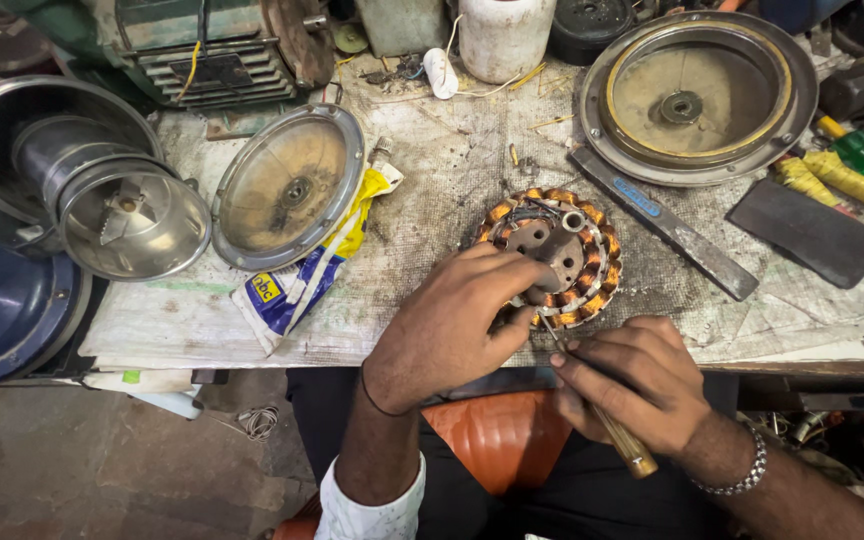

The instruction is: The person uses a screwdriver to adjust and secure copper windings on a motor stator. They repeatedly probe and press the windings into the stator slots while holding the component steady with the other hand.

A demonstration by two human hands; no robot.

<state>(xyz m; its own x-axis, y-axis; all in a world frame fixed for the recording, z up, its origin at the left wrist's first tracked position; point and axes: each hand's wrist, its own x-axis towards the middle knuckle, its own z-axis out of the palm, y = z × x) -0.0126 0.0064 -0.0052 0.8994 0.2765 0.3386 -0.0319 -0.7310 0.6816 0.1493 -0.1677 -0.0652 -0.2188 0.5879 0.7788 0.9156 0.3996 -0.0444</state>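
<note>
Head view: I look down on a cluttered surface (432, 190) covered with a worn, dirty sheet.
Stator: a fan stator (552, 255) with copper windings lies flat near the front edge of the surface, just ahead of both my hands.
Left hand: my left hand (452, 325) lies over the stator's near-left side, fingers curled on its windings and steadying it.
Right hand: my right hand (637, 385) is closed around a screwdriver (597, 400) with an amber handle; the thin shaft points up-left and its tip meets the stator's near rim.
Behind the stator: a flat metal file (667, 225) lies diagonally to the right.
Far right: a round fan cover plate (697, 95) sits well apart from the stator.
Left: a second round metal cover (287, 185) leans on a yellow-and-blue packet (302, 275).
</note>
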